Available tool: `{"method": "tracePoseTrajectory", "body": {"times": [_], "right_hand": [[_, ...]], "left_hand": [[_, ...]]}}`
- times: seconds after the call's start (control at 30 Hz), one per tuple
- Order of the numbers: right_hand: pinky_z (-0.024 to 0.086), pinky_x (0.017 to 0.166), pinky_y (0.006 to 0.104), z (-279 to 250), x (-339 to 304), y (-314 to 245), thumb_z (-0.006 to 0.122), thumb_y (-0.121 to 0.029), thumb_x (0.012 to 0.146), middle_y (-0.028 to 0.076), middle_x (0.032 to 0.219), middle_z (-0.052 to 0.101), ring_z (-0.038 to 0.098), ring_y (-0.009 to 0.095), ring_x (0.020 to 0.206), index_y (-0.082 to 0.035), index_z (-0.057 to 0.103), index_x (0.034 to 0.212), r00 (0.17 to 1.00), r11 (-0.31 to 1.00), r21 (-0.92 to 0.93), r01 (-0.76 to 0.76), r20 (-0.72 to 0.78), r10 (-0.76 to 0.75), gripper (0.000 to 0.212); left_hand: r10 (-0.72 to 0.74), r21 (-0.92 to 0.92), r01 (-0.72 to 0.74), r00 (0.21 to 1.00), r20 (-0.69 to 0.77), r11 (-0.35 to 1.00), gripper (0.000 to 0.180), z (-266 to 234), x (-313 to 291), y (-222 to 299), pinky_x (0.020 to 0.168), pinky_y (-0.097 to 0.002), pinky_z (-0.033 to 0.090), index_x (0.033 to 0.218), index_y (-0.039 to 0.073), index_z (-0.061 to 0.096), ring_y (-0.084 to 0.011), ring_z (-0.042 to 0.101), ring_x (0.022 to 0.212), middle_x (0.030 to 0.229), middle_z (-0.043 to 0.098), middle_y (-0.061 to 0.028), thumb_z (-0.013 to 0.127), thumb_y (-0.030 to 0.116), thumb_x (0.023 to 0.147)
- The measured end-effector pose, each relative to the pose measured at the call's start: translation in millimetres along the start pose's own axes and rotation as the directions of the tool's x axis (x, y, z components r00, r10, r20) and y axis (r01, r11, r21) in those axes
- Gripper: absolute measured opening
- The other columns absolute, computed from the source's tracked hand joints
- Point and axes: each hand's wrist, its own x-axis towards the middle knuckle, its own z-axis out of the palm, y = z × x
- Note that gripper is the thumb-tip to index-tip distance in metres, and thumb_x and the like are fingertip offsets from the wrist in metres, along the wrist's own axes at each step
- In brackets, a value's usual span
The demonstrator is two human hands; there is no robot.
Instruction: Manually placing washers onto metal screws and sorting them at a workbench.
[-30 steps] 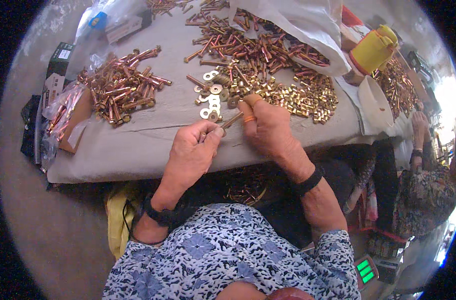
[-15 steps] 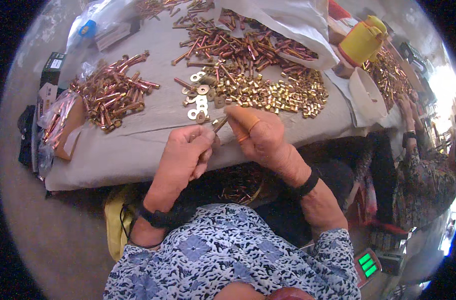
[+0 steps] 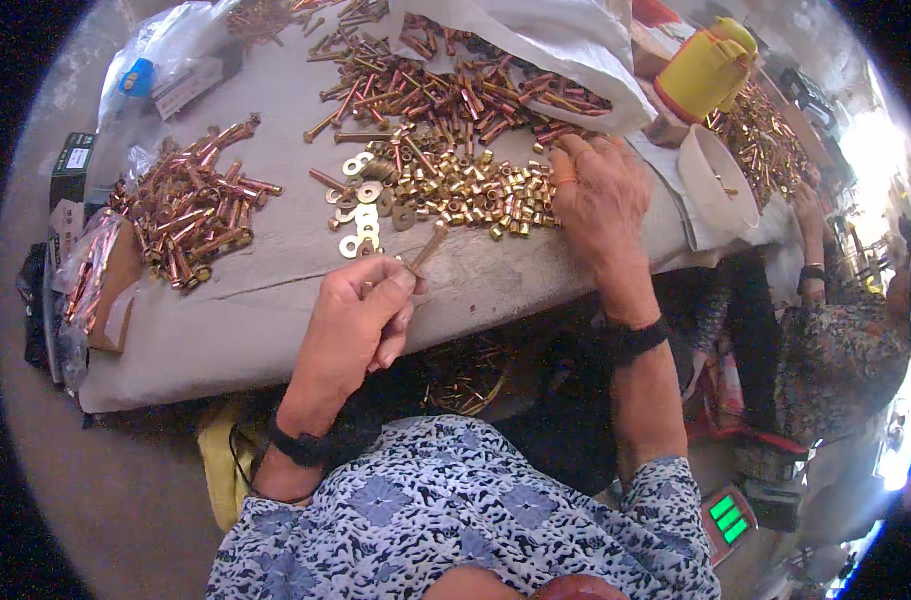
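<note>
My left hand (image 3: 360,315) is closed, pinching a slim yellowish bolt (image 3: 432,245) between thumb and forefinger. The bolt tilts up and away from the table's near edge. Over the right end of a heap of small gold-coloured nuts or sleeves (image 3: 515,200) lies my right hand (image 3: 603,200), slightly blurred, its fingers extended onto the pieces and wearing an orange finger band. Whether any piece is under those fingertips is hidden. Flat washers (image 3: 367,215), silvery and brownish, lie in overlapping rows left of the heap, beyond my left hand.
Bolt piles lie at the left (image 3: 195,215) and the back (image 3: 465,90), the latter partly under a white sack (image 3: 565,60). To the right stand a white bowl (image 3: 705,165) and a yellow container (image 3: 705,70). Another person's hand (image 3: 807,205) is at the far-right pile (image 3: 755,140).
My right hand has left the bolt beside my left hand and moved right and away onto the heap of small gold pieces. My left hand keeps hold of the bolt.
</note>
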Motion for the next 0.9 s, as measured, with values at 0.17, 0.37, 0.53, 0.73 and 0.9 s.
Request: {"method": "tracePoseTrajectory", "body": {"times": [0.17,0.37,0.53,0.73,0.9], "right_hand": [[0.039,0.067,0.0446,32.9,-1.1,28.2,0.058,-0.026,0.076,0.009,0.079,0.062,0.058,0.027,0.079,-0.010,0.062,0.076,0.985,0.955,-0.279,-0.102,0.107,0.136,0.016],[0.039,0.064,0.0434,34.8,3.8,35.8,0.058,-0.017,0.069,0.009,0.072,0.062,0.059,0.029,0.072,-0.010,0.060,0.071,0.984,0.961,-0.237,-0.140,0.073,0.162,0.008],[0.039,0.063,0.0450,35.0,4.4,37.9,0.059,-0.016,0.065,0.011,0.070,0.061,0.058,0.031,0.071,-0.008,0.058,0.069,0.981,0.972,-0.136,-0.191,-0.005,0.192,0.009],[0.041,0.074,0.0418,28.8,6.8,26.9,0.059,-0.021,0.071,0.008,0.084,0.064,0.057,0.029,0.083,-0.013,0.065,0.087,0.958,0.930,-0.301,-0.211,0.125,0.258,0.019],[0.040,0.075,0.0439,29.9,15.5,28.1,0.057,-0.021,0.073,0.008,0.086,0.064,0.057,0.028,0.087,-0.015,0.066,0.091,0.911,0.937,-0.281,-0.205,0.295,0.288,0.021]], "left_hand": [[0.036,0.064,-0.039,0.998,0.047,0.997,0.021,1.1,0.0,-0.2,0.033,-0.0188,0.027,0.083,-0.001,0.054,-0.0039,0.037,0.037,0.053,0.044,0.0015,0.049,0.018,0.090],[0.023,0.069,-0.028,0.997,0.074,0.997,0.021,-1.5,-2.4,1.3,0.034,-0.0191,0.028,0.084,-0.001,0.055,-0.0040,0.037,0.038,0.054,0.045,0.0013,0.050,0.019,0.090],[0.018,0.102,-0.026,0.997,0.076,0.994,0.022,0.7,-2.2,2.7,0.034,-0.0197,0.028,0.083,-0.001,0.056,-0.0041,0.038,0.038,0.055,0.045,0.0013,0.050,0.020,0.090],[0.035,0.138,-0.046,0.996,0.078,0.989,0.020,0.7,-2.2,1.5,0.034,-0.0199,0.028,0.083,0.000,0.055,-0.0039,0.039,0.038,0.054,0.046,0.0013,0.050,0.018,0.090],[0.049,0.184,-0.062,0.996,0.072,0.981,0.020,1.2,-2.4,-1.0,0.035,-0.0197,0.029,0.082,0.000,0.055,-0.0037,0.040,0.038,0.053,0.046,0.0015,0.050,0.018,0.090]]}}
